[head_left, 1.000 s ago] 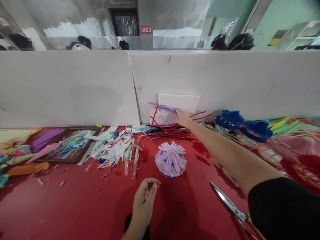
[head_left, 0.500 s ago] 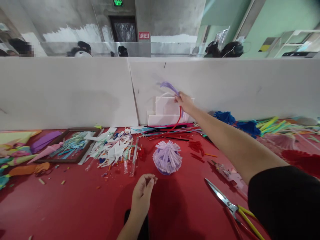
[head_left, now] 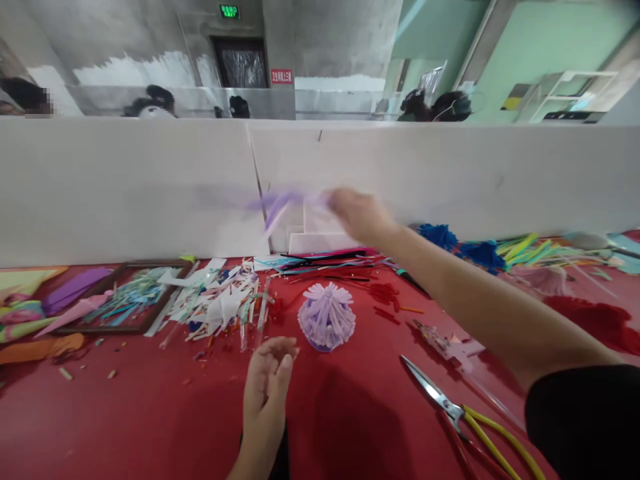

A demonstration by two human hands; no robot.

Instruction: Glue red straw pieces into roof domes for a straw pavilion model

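Raised in front of the white partition, my right hand (head_left: 356, 212) is closed on a bunch of purple pipe cleaners (head_left: 283, 201). Their free ends point left and are smeared by motion. Over the red table, my left hand (head_left: 269, 380) has loosely curled fingers with the thumb apart and nothing in them. Just beyond it stands a round lilac pipe-cleaner piece (head_left: 327, 317), its strands fanning down from the top; neither hand touches it. Behind that piece lie loose black, red and light-blue pipe cleaners (head_left: 330, 261).
Yellow-handled scissors (head_left: 453, 408) lie at the right, near pliers (head_left: 435, 340). White scraps (head_left: 225, 303) and a brown frame (head_left: 155, 320) are on the left. Dark-blue bundles (head_left: 480, 255) sit back right. The white partition (head_left: 150, 180) bounds the table (head_left: 150, 427); people's heads show beyond.
The purple bunch has swung left and down in my right hand. A red strand that hung below that hand no longer shows there. My left hand stays loosely curled; the view has shifted slightly.
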